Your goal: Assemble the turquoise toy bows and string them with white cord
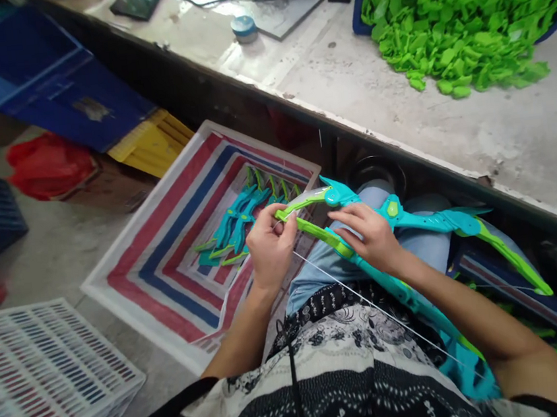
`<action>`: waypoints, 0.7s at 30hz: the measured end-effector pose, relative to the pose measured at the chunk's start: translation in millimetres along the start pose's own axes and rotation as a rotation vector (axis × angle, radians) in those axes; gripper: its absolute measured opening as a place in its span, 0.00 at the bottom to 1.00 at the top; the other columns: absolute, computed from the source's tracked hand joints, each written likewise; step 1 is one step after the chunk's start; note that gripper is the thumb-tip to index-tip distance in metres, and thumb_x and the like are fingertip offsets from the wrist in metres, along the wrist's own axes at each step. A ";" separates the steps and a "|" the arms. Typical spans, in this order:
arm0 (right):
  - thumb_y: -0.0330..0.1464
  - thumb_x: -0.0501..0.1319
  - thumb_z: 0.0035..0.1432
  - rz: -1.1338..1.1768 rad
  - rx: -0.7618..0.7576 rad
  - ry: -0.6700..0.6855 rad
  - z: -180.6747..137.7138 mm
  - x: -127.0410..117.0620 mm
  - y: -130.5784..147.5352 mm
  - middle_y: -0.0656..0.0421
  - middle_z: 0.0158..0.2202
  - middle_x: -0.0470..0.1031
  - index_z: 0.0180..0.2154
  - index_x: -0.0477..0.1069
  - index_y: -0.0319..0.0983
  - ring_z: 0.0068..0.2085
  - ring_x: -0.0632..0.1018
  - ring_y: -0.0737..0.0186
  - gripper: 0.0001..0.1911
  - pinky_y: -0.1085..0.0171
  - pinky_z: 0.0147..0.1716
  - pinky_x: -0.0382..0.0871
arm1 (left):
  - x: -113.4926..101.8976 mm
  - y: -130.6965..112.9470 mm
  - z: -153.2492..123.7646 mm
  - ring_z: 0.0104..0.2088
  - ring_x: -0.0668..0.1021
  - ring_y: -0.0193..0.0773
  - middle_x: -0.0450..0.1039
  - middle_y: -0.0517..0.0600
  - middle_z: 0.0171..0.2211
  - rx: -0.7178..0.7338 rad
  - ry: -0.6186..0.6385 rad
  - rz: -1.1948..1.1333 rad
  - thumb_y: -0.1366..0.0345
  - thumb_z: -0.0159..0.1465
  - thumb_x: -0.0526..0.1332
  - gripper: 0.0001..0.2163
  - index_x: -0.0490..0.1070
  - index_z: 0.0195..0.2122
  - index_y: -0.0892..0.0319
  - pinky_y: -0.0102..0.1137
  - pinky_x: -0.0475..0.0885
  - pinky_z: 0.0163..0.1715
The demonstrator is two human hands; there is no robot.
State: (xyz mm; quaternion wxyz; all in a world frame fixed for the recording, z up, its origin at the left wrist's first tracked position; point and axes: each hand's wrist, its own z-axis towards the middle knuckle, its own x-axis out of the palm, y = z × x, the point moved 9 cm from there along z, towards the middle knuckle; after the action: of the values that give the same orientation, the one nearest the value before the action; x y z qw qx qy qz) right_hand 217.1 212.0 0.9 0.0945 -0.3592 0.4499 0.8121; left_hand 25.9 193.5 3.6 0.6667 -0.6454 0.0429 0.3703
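Observation:
Two turquoise toy bows with bright green tips lie across my lap. The nearer toy bow (pixel 388 283) has a white string (pixel 368 300) running slantwise below it, down to the right. The farther toy bow (pixel 426 221) stretches out to the right past my knees. My left hand (pixel 269 239) pinches a green bow tip together with the string end; the exact fit is hidden by the fingers. My right hand (pixel 371 237) grips the nearer bow's limb close to where green meets turquoise.
Left of my legs, a striped lined crate (pixel 147 262) holds several toy bows (pixel 240 219). A white slatted basket (pixel 52 378) stands at lower left, a blue bin (pixel 57 92) behind. Green plastic pieces (pixel 468 23) spill from a bin onto the workbench (pixel 314 72).

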 end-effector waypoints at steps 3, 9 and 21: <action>0.36 0.56 0.66 0.100 -0.177 0.024 53.5 21.4 26.2 0.54 0.41 0.74 0.46 0.74 0.41 0.43 0.74 0.59 0.12 0.58 0.44 0.70 | -4.9 4.3 -5.2 0.20 0.64 0.29 0.58 0.39 0.19 -0.009 0.000 -0.005 0.63 0.58 0.62 0.08 0.74 0.38 0.59 0.25 0.62 0.25; 0.31 0.56 0.64 0.116 -0.325 0.064 76.4 41.4 52.1 0.57 0.34 0.72 0.32 0.71 0.38 0.37 0.72 0.63 0.09 0.63 0.38 0.68 | -9.5 9.4 -7.6 0.21 0.66 0.29 0.61 0.41 0.21 -0.009 -0.006 -0.053 0.64 0.59 0.62 0.08 0.73 0.39 0.59 0.25 0.63 0.25; 0.32 0.55 0.66 0.107 0.062 -0.654 76.8 -72.0 -20.2 0.57 0.33 0.70 0.31 0.65 0.41 0.39 0.73 0.63 0.09 0.60 0.40 0.71 | 23.4 -11.7 10.9 0.40 0.76 0.40 0.76 0.51 0.35 0.114 0.181 -0.383 0.64 0.60 0.59 0.08 0.77 0.29 0.57 0.36 0.70 0.46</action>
State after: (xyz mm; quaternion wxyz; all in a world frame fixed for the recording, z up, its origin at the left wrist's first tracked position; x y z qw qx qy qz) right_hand 240.5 297.2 61.5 0.2018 -0.0522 0.4385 0.8742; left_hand 44.7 214.8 2.5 0.7536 -0.6338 -0.0002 0.1745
